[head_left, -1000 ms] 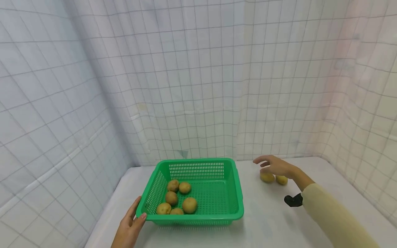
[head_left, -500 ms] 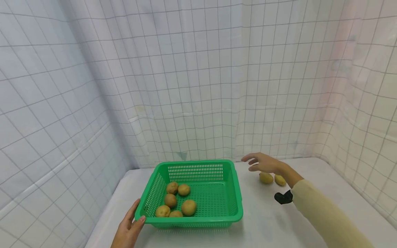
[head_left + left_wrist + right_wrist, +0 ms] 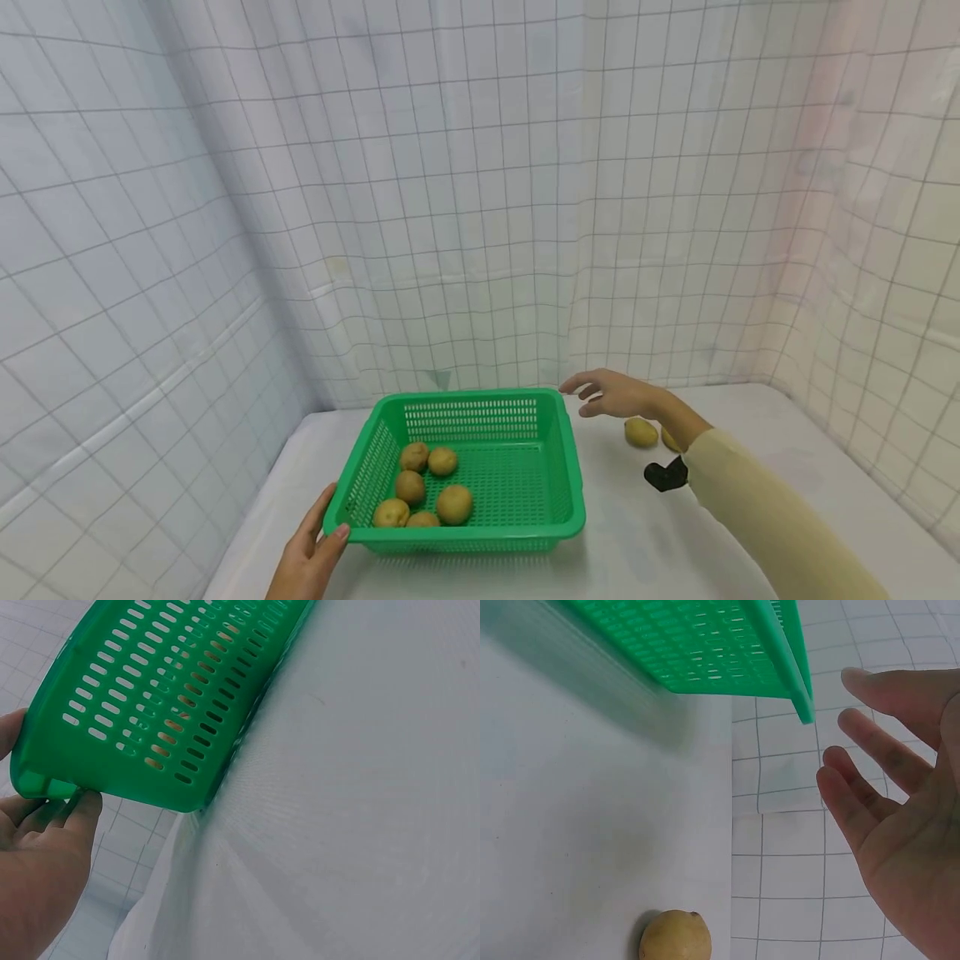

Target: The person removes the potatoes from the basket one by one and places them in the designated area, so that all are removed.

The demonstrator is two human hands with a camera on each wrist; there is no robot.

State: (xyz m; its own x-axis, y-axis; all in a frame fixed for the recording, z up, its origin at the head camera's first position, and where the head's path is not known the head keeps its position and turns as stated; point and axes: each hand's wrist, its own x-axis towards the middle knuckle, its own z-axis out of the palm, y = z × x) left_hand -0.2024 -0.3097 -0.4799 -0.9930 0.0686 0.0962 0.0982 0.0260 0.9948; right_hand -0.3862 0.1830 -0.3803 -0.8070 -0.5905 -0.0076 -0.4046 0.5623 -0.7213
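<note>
A green plastic basket [image 3: 566, 475] with slotted walls stands on the white-covered table, with several potatoes [image 3: 454, 505] lying in its left half. My left hand [image 3: 306, 554] grips its near left corner. In the left wrist view the fingers [image 3: 88, 810] curl under the rim, the thumb on the other side. My right hand [image 3: 611, 392] hovers beside the far right corner, holding nothing. A small gap separates its loosely bent fingers [image 3: 866, 735] from the basket in the right wrist view. Right of the basket lies a potato [image 3: 641, 432]; another [image 3: 670, 440] is partly hidden by my right forearm.
White cloth walls with a dark grid [image 3: 480, 208] enclose the table at the back and sides. A black object [image 3: 666, 475] sits at my right sleeve [image 3: 750, 500]. The table [image 3: 622, 542] extends to the right of the basket.
My right hand has moved left, from above the two loose potatoes to the basket's far right corner. My left hand keeps its grip on the basket, and the potatoes inside stay as they were.
</note>
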